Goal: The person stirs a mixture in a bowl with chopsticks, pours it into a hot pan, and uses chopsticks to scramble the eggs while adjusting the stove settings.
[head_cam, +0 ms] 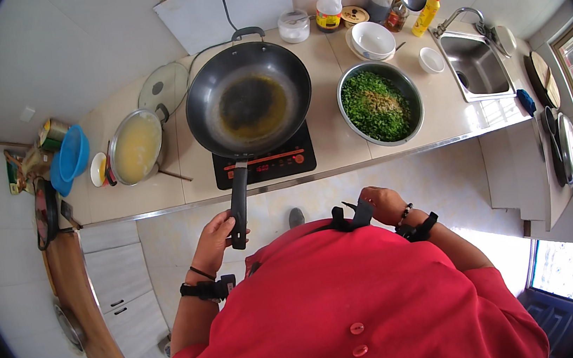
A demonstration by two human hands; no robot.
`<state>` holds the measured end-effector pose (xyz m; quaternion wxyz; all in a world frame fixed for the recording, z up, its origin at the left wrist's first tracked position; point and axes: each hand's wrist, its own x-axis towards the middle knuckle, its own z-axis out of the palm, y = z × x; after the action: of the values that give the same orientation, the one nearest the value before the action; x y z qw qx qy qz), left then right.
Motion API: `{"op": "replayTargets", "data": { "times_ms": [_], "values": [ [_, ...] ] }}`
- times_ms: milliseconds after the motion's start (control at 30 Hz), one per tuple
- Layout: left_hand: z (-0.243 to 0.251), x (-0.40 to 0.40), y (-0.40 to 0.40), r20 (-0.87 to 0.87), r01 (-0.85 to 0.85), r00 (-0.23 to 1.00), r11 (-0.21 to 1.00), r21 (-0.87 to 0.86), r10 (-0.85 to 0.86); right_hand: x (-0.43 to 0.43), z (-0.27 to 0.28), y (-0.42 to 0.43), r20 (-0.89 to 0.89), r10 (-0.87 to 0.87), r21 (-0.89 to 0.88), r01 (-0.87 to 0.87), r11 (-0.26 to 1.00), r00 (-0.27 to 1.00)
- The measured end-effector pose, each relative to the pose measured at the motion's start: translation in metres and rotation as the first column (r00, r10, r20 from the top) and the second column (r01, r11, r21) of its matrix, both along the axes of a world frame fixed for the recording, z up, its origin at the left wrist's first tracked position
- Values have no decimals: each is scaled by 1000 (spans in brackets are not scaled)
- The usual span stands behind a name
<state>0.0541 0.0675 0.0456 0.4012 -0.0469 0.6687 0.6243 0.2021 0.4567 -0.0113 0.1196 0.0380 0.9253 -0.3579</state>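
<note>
My left hand (217,234) is wrapped around the black handle of a wok (243,56), its thumb on top. A yellowish film of oil (279,113) coats the wok's bottom. The wok sits on a black induction cooktop (264,170) with a lit display. My right hand (386,206) is curled in front of my waist, against the upright end of a black strap (362,214); its fingertips are partly hidden, so a grip on the strap cannot be made out. To the wok's right stands a metal basin (418,105) of chopped greens (371,105) with a light brown heap on top.
On the left are a metal pan (162,150) of yellow liquid, a glass lid (162,84), a small white bowl (98,168) and blue plastic basins (74,153). White bowls (373,41), a sauce bottle (328,7) and a sink (477,64) are at the right. The counter's front edge (338,169) is metal-trimmed.
</note>
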Motion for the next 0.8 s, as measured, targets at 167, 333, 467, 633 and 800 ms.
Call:
{"op": "replayTargets", "data": {
  "times_ms": [167, 333, 467, 633, 800],
  "values": [
    [0, 1, 3, 3, 5, 1000, 1000, -6, -4, 9, 2, 3, 6, -13, 7, 13, 1000, 1000],
    [-1, 3, 5, 4, 9, 1000, 1000, -9, -9, 16, 1, 5, -4, -36, -12, 36, 999, 999],
    [2, 4, 8, -10, -8, 1000, 1000, -13, 8, 14, -3, 8, 1, -36, -18, 36, 999, 999],
    [3, 5, 7, -15, -24, 1000, 1000, -9, 24, 0, -10, 7, -94, 13, 8, -13, 1000, 996],
    [2, 5, 6, -23, 4, 1000, 1000, -29, -4, -20, -10, 0, -111, 45, -2, -45, 999, 993]
  ]
}}
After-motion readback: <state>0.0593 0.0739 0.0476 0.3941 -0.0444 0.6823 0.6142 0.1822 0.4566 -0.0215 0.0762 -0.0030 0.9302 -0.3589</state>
